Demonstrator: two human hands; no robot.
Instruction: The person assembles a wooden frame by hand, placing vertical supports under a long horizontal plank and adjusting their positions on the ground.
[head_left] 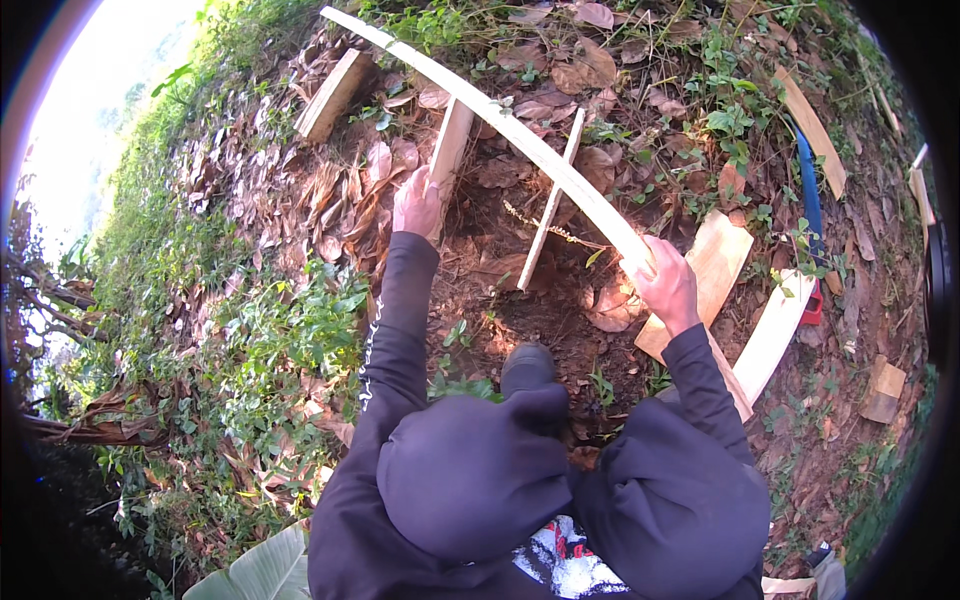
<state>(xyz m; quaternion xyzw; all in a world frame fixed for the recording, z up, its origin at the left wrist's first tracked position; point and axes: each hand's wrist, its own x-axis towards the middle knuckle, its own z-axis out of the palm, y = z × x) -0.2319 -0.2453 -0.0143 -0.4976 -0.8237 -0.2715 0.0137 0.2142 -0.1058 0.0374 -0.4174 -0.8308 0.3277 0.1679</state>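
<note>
Plank, long and pale, lying across two upright stakes over leaf-strewn ground: right hand fingers grip its near end, left hand fingers clasp one stake; fixing apparently unfinished.

We see no packages | no labels | no signs | no screens | only unmarked things on the leaf-strewn slope, none boxed, wrapped, tagged or lettered anywhere in our view.

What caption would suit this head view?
Left hand grips an upright wooden stake while the right hand holds a long plank over leaf-strewn ground.
</note>
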